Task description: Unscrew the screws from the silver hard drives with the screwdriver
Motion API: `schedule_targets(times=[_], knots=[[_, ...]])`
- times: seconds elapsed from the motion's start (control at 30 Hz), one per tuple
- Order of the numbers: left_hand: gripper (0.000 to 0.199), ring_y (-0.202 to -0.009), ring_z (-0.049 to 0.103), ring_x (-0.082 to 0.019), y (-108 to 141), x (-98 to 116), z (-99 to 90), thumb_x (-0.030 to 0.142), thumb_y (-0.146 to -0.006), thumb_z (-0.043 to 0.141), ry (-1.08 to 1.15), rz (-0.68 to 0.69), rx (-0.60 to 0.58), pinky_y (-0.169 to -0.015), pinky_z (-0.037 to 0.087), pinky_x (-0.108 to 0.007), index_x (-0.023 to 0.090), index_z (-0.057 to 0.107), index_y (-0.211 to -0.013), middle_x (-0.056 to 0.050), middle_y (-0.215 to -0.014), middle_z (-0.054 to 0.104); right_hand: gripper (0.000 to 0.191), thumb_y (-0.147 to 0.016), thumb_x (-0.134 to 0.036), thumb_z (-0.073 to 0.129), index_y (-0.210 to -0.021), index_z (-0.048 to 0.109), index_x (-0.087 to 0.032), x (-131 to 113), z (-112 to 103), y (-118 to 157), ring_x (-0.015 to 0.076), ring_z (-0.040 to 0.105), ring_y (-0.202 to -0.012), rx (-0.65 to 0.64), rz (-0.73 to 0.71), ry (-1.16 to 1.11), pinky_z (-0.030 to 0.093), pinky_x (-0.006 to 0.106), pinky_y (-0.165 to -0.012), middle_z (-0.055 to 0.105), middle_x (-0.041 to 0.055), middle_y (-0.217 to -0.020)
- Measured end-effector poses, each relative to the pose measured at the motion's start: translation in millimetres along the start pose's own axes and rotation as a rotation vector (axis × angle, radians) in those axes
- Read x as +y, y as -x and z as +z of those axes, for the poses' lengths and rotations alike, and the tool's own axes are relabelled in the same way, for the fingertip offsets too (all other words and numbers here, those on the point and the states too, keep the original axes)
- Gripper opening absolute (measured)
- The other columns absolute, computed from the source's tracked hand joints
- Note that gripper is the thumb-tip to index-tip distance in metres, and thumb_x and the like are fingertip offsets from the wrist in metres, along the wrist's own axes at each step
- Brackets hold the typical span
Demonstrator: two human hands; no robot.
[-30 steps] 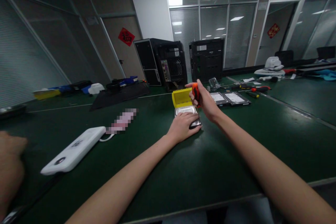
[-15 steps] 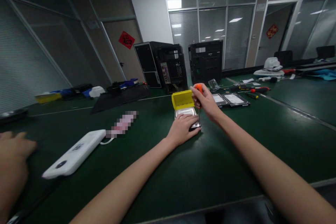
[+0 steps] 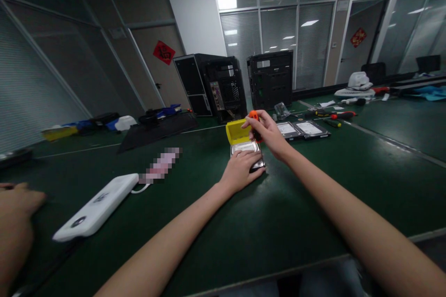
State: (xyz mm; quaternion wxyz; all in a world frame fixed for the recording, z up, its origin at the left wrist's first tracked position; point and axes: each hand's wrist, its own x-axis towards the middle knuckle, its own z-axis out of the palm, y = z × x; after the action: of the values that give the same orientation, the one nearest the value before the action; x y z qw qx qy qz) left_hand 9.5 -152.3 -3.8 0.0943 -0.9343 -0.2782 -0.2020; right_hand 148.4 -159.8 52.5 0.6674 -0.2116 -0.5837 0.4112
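Note:
My left hand (image 3: 240, 169) lies over a silver hard drive (image 3: 246, 146), fingers across its top and thumb along its near right edge; the hand hides much of the drive. Above the drive, my right hand (image 3: 266, 132) is closed round a screwdriver (image 3: 254, 115) with an orange and black handle. The shaft and tip of the tool cannot be made out. Just behind the drive stands an open yellow case (image 3: 235, 132). Two more hard drives (image 3: 308, 128) lie side by side to the right of my right hand.
Two black computer cases (image 3: 272, 79) stand at the back. A white power bank (image 3: 99, 206) with a cable lies left. Another person's hand (image 3: 21, 204) rests at the left edge. Loose screwdrivers (image 3: 332, 123) and a white helmet-like object (image 3: 355, 86) are at the right.
My right hand has shifted slightly left with the screwdriver, whose shaft no longer shows at the drive's right edge. My left hand stays on the drive. The whole view has shifted a little.

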Motion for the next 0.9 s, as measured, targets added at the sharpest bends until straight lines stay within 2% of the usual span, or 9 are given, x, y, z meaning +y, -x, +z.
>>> schedule_targets(times=[0.17, 0.33, 0.5, 0.63, 0.77, 0.83, 0.9], knots=[[0.035, -0.112, 0.05, -0.022, 0.4, 0.4, -0.2, 0.041, -0.085, 0.048, -0.008, 0.001, 0.006, -0.097, 0.032, -0.04, 0.022, 0.057, -0.113, -0.006, -0.12, 0.058, 0.029, -0.076, -0.043, 0.057, -0.092, 0.045, -0.022, -0.3, 1.8, 1.7, 0.002, 0.036, -0.042, -0.015, 0.022, -0.003, 0.027, 0.016, -0.041, 0.044, -0.0078, -0.06], [0.034, -0.111, 0.05, -0.022, 0.7, 0.0, -0.4, 0.042, -0.085, 0.048, -0.004, 0.012, 0.0, -0.096, 0.033, -0.04, 0.022, 0.057, -0.112, -0.006, -0.119, 0.058, 0.039, -0.083, -0.055, 0.036, -0.088, 0.052, -0.02, -0.5, 3.8, 2.8, 0.0024, 0.033, -0.042, -0.04, 0.038, -0.039, 0.026, 0.017, -0.041, 0.039, -0.0059, -0.058], [0.035, -0.112, 0.05, -0.023, 0.9, 0.1, 0.3, 0.041, -0.085, 0.048, 0.001, 0.002, -0.003, -0.096, 0.033, -0.041, 0.022, 0.057, -0.113, -0.006, -0.119, 0.058, 0.029, -0.079, -0.047, 0.051, -0.086, 0.048, -0.02, -0.4, 3.3, 1.8, 0.0029, 0.042, -0.047, -0.041, 0.014, -0.033, 0.034, 0.017, -0.045, 0.049, -0.0054, -0.066], [0.034, -0.112, 0.049, -0.023, 0.9, 0.5, -0.1, 0.04, -0.086, 0.048, 0.008, 0.006, -0.004, -0.096, 0.033, -0.04, 0.022, 0.057, -0.113, -0.006, -0.12, 0.057, 0.032, -0.074, -0.043, 0.059, -0.088, 0.039, -0.021, -0.7, 2.5, 2.0, 0.004, 0.048, -0.05, 0.018, 0.007, -0.021, 0.038, 0.017, -0.047, 0.056, -0.0045, -0.073], [0.033, -0.112, 0.049, -0.022, 0.9, 0.7, -0.9, 0.039, -0.085, 0.05, 0.004, 0.007, -0.001, -0.097, 0.033, -0.039, 0.021, 0.057, -0.112, -0.006, -0.119, 0.058, 0.039, -0.07, -0.041, 0.064, -0.089, 0.034, -0.024, 0.2, 2.8, 2.8, 0.0033, 0.039, -0.041, 0.029, 0.02, -0.032, 0.028, 0.016, -0.039, 0.048, -0.0093, -0.059], [0.033, -0.112, 0.049, -0.022, 1.0, 0.8, -1.1, 0.039, -0.085, 0.049, 0.008, 0.011, 0.001, -0.096, 0.034, -0.038, 0.021, 0.057, -0.112, -0.006, -0.12, 0.058, 0.037, -0.071, -0.042, 0.062, -0.088, 0.036, -0.024, 0.5, 3.5, 3.1, 0.0026, 0.032, -0.038, 0.027, 0.024, -0.045, 0.022, 0.015, -0.037, 0.04, -0.0106, -0.053], [0.033, -0.112, 0.049, -0.022, 1.2, 1.0, -1.3, 0.04, -0.086, 0.049, 0.011, 0.013, 0.003, -0.096, 0.034, -0.038, 0.021, 0.057, -0.112, -0.006, -0.12, 0.057, 0.031, -0.076, -0.049, 0.054, -0.087, 0.041, -0.023, 0.4, 3.9, 3.1, 0.0025, 0.03, -0.038, 0.014, 0.029, -0.053, 0.021, 0.016, -0.037, 0.037, -0.0094, -0.052]])
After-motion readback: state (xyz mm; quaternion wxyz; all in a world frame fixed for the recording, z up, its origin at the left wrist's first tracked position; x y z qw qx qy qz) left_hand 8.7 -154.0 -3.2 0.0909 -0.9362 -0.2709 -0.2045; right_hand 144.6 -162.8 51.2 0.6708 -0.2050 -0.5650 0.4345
